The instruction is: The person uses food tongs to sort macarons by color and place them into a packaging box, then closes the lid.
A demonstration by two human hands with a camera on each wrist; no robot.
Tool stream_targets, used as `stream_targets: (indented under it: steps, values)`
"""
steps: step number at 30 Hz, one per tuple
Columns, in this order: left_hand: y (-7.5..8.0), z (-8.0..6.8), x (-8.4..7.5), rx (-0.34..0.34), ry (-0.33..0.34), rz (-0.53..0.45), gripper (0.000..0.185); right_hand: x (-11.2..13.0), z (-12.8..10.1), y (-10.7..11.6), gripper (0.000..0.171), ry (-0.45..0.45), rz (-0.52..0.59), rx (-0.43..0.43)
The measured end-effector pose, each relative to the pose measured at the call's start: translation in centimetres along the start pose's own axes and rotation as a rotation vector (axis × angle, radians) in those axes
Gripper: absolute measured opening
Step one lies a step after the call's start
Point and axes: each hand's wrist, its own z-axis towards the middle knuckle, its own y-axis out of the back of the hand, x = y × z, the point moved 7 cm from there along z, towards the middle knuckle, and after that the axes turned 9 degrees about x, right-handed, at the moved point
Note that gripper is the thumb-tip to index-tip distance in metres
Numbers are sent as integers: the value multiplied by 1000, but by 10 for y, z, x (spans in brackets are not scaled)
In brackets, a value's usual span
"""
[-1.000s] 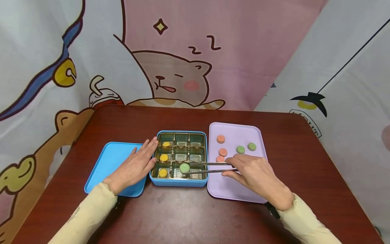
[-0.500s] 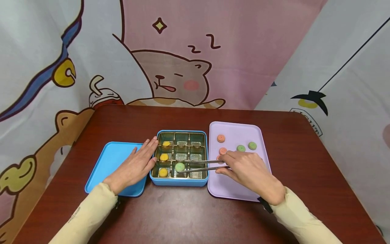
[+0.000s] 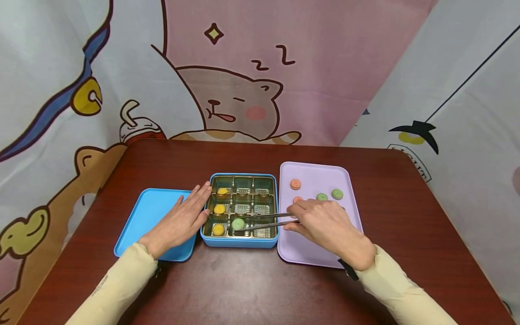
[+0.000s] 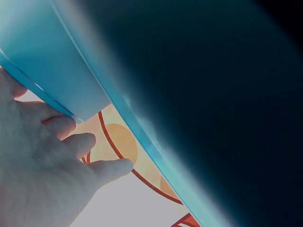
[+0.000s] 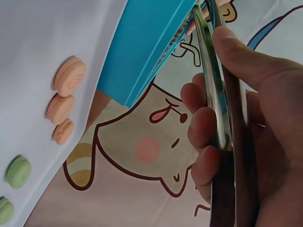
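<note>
My right hand [image 3: 327, 225] grips a pair of metal tongs [image 5: 227, 118], fingers and thumb curled round both arms. At their tips a green macaron [image 3: 238, 224] sits in the front-middle compartment of the blue box [image 3: 239, 243]; whether the tips still pinch it cannot be told. My left hand [image 3: 183, 221] lies with straight fingers against the box's left side; the left wrist view shows these fingers [image 4: 111, 170] by the blue wall. Three yellow macarons [image 3: 218, 229] fill the left column, one per compartment.
A lilac tray [image 3: 313, 257] right of the box bears orange macarons [image 5: 70, 76] and two more green macarons [image 5: 19, 171]. My right hand covers part of it. Left of the box lies a blue lid [image 3: 150, 212], partly under my left forearm. A printed curtain [image 3: 325, 67] hangs behind the table.
My right hand and the tongs have moved left, bringing the green macaron further left within the front-middle compartment. My left hand has stayed at the box's side.
</note>
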Motion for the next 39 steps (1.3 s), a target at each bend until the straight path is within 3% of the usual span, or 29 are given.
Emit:
stream_targets:
  steps: [21, 28, 39]
  values:
    - [-1, 1, 1, 2, 9, -5, 64, 9, 6, 6, 38, 3, -93, -2]
    - [-2, 1, 1, 7, 11, -6, 64, 1, -3, 6, 37, -8, -34, -29]
    - [-2, 1, 1, 12, 10, -17, 64, -28, -38, 2, 40, -129, 101, -64]
